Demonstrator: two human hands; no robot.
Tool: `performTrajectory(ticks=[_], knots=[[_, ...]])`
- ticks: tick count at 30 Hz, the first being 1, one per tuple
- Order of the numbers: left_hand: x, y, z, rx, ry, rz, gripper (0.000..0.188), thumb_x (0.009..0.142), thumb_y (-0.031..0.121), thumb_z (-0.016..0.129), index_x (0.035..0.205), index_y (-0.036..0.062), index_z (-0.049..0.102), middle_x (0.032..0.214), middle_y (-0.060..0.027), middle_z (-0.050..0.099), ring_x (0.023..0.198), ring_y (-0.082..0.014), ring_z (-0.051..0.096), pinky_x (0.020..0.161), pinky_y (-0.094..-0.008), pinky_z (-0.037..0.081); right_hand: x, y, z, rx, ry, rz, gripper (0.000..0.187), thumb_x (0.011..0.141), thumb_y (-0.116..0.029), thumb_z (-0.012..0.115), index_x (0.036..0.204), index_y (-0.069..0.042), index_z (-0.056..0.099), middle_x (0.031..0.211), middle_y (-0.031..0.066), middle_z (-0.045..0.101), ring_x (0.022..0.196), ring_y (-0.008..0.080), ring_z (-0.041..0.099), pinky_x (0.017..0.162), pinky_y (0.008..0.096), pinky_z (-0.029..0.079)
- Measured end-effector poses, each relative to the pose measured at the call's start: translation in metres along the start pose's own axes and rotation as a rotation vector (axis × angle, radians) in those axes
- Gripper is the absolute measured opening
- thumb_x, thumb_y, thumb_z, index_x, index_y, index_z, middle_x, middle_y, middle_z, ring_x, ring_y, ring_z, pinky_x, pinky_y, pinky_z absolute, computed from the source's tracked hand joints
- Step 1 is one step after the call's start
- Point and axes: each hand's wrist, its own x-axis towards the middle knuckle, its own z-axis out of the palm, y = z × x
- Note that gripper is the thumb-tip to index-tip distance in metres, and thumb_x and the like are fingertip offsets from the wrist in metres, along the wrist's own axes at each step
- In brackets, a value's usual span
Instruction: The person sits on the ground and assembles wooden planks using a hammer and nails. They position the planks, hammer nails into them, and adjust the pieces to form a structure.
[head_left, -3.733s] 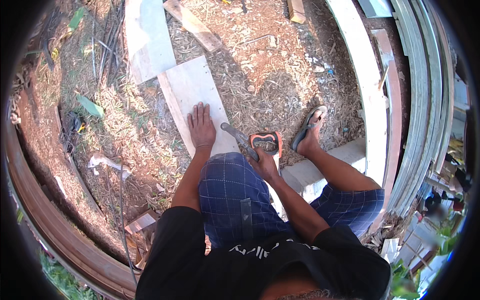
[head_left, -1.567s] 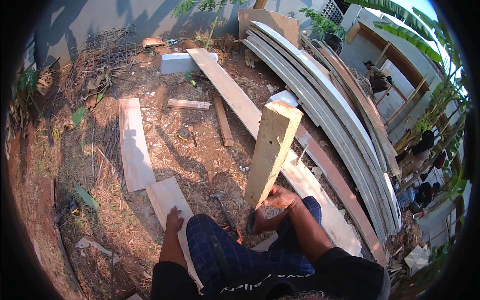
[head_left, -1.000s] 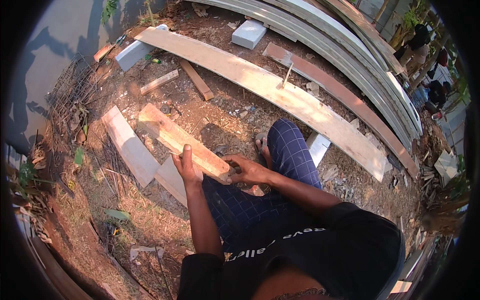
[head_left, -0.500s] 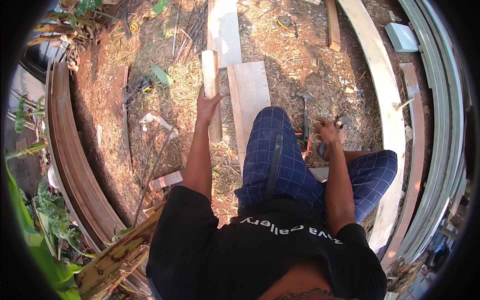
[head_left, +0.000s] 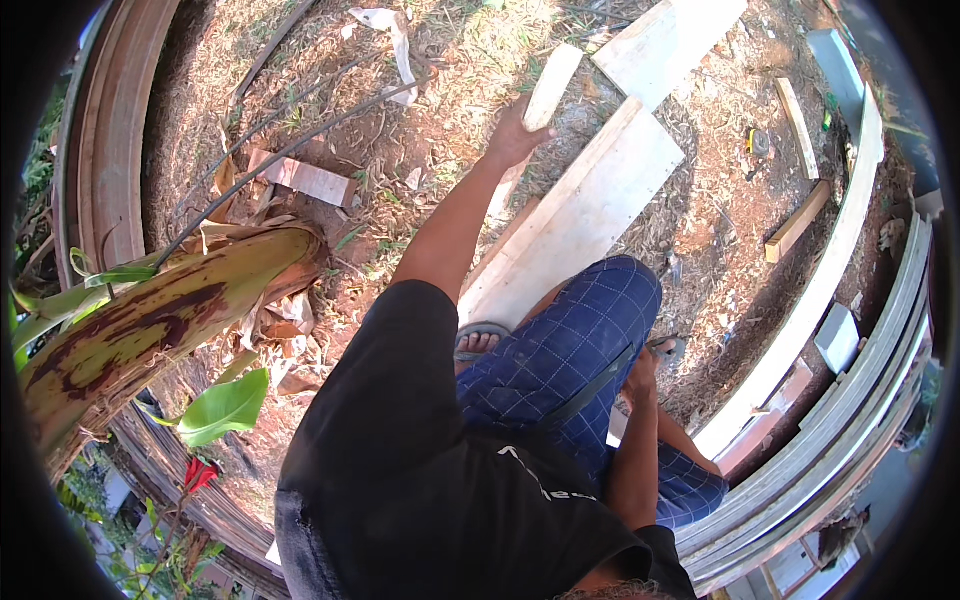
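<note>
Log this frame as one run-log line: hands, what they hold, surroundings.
left hand: grips narrow wood piece | right hand: on knee, seems empty | wide board by left sandal | banana trunk at left

The right hand (head_left: 640, 375) is partly hidden behind the knee; its grip cannot be determined. The left hand (head_left: 515, 135) covers the near end of the narrow plank (head_left: 550, 85). The wide board (head_left: 590, 215) passes under the leg.

- I see the narrow pale wooden batten (head_left: 545, 95) in my left hand (head_left: 513, 140) as raw, matt timber.
- The wide pale wooden plank (head_left: 590, 215) looks sawn and dull.
- My blue checked cloth trousers (head_left: 570, 355) are soft and matt.
- The ground (head_left: 450, 60) is rough dirt and dry grass.
</note>
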Motion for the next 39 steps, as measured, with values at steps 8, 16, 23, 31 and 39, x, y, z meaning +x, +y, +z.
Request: performTrajectory(ticks=[8,16,23,31,39], knots=[[0.04,-0.001,0.073,0.093,-0.045,-0.182,0.082,0.101,0.053,0.055,0.161,0.0067,0.025,0.141,-0.0325,0.041,0.13,-0.0467,0.049,0.112,-0.0462,0.04,-0.005,0.032,0.021,-0.048,0.123,0.057,0.024,0.099,-0.017,0.058,0.116,-0.002,0.067,0.099,0.0063,0.067,0.086,0.019,0.064,0.076,0.0314,0.053],[0.05,0.004,0.109,0.062,-0.177,-0.22,0.077,0.102,0.055,0.051,0.161,0.0108,0.027,0.149,-0.037,0.035,0.144,-0.049,0.035,0.12,-0.0481,0.031,-0.037,0.064,0.034,-0.015,0.149,0.156,0.027,0.097,-0.017,0.06,0.119,-0.001,0.066,0.101,0.0083,0.069,0.09,0.0216,0.066,0.08,0.0328,0.053],[0.041,-0.006,0.105,0.193,-0.203,-0.249,0.075,0.103,0.054,0.047,0.163,0.0158,0.024,0.148,-0.0319,0.039,0.139,-0.0456,0.042,0.117,-0.0474,0.036,-0.035,0.065,0.048,-0.014,0.115,0.17,0.031,0.096,-0.018,0.062,0.121,-0.001,0.065,0.103,0.01,0.07,0.093,0.0238,0.067,0.084,0.034,0.053],[0.043,0.008,0.101,0.179,-0.183,-0.221,0.111,0.075,0.055,0.083,0.161,0.0113,0.029,0.152,-0.0333,0.039,0.143,-0.0473,0.04,0.118,-0.0464,0.036,-0.01,0.075,0.072,0.031,0.099,0.092,0.035,0.094,-0.019,0.065,0.124,0.0,0.064,0.105,0.012,0.071,0.098,0.0264,0.068,0.088,0.0354,0.053],[-0.014,0.083,0.089,0.553,0.095,0.226,0.093,0.078,0.029,0.084,0.157,0.0195,0.038,0.129,-0.0222,0.053,0.118,-0.0406,0.052,0.102,-0.0526,0.041,0.047,0.085,0.091,0.248,0.141,-0.049,0.04,0.092,-0.019,0.067,0.127,0.0,0.062,0.108,0.014,0.072,0.102,0.0289,0.069,0.092,0.0368,0.054]])
